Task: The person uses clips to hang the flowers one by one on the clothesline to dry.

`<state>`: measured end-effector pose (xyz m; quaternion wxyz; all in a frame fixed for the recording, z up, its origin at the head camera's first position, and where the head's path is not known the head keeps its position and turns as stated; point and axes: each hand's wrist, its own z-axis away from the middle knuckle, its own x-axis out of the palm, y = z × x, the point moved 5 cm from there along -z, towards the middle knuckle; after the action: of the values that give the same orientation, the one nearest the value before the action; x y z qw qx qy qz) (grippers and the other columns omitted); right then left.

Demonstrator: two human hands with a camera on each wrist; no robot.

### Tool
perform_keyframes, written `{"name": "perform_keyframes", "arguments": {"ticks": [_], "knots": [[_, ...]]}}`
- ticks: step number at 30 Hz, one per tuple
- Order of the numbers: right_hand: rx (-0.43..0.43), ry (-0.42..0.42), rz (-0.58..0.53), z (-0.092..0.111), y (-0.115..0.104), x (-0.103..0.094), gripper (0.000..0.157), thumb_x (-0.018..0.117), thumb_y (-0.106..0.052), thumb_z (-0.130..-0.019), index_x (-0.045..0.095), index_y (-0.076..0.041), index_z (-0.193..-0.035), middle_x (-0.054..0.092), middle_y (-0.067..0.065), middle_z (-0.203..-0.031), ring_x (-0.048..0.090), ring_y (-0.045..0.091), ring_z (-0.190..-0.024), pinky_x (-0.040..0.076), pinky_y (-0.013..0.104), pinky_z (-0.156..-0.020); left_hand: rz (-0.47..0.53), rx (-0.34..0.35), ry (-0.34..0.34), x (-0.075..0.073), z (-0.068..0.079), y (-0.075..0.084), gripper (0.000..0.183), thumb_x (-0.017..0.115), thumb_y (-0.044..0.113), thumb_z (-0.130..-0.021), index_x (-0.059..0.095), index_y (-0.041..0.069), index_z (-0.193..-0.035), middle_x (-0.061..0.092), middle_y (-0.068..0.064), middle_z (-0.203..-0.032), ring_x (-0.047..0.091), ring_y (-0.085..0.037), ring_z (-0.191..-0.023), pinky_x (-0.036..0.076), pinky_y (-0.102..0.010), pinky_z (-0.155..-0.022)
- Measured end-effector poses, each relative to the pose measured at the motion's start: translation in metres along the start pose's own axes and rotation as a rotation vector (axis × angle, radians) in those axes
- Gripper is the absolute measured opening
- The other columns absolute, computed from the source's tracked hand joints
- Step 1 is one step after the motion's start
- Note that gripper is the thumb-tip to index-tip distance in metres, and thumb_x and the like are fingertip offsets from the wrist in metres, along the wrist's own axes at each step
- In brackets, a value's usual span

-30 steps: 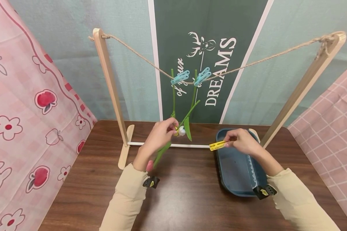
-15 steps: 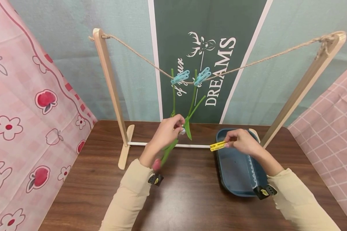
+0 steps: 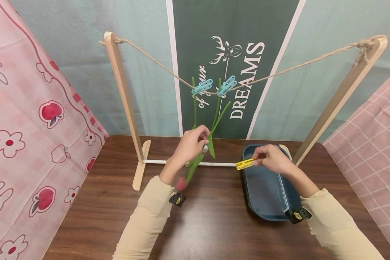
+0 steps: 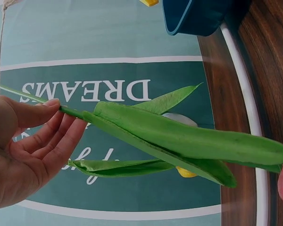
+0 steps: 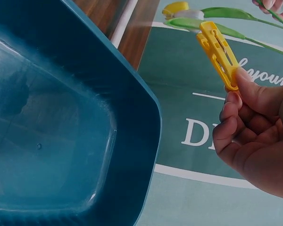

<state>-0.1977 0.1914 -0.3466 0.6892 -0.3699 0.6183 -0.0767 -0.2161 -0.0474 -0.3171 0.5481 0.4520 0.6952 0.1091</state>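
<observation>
My left hand [image 3: 191, 144] pinches the green stem of an artificial pink tulip [image 3: 181, 184]. Its bloom hangs low towards me, and the stem's free end slants up to the right. In the left wrist view long leaves [image 4: 193, 139] spread beyond my fingertips. Upside down from a rope [image 3: 295, 67] hang a white tulip [image 3: 206, 148] and a yellow tulip [image 5: 176, 9], clipped by light-blue clothespins [image 3: 227, 86]; my left hand hides part of them in the head view. Between thumb and fingers my right hand [image 3: 273, 159] holds a yellow clothespin [image 3: 245, 164].
Two wooden posts [image 3: 123, 94] carry the sagging rope, and a white rod [image 3: 214, 164] crosses low between them. Below my right hand a blue plastic basin [image 3: 263, 195] stands on the brown table [image 3: 211, 224]. Curtains surround the table.
My left hand has moved right and slightly up with the pink tulip, whose stem end now reaches higher, close under the right blue clothespin. My right hand has stayed nearly still.
</observation>
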Motion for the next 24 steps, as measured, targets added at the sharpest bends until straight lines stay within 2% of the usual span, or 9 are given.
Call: {"name": "perform_keyframes", "arguments": {"ticks": [8,24], "knots": [[-0.001,-0.002,0.000,0.000,-0.001,0.000,0.014,0.067,0.006,-0.074,0.064,-0.006,-0.069,0.058,0.000,-0.064,0.046,0.013,-0.057,0.038,0.026,-0.051,-0.014,-0.015,-0.027,0.002,-0.005,0.005,0.014,0.060,0.000,-0.085,0.058,0.002,-0.099,0.062,-0.003,-0.080,0.057,-0.015,-0.075,0.045,-0.030,-0.072],[-0.004,-0.018,0.001,-0.003,0.000,-0.003,0.013,0.067,0.006,-0.074,0.064,-0.006,-0.069,0.059,0.000,-0.064,0.045,0.013,-0.056,0.038,0.026,-0.051,-0.033,0.006,-0.003,0.003,-0.021,0.017,0.013,0.061,0.003,-0.086,0.058,0.003,-0.098,0.063,-0.004,-0.083,0.058,-0.015,-0.078,0.045,-0.028,-0.074]]}}
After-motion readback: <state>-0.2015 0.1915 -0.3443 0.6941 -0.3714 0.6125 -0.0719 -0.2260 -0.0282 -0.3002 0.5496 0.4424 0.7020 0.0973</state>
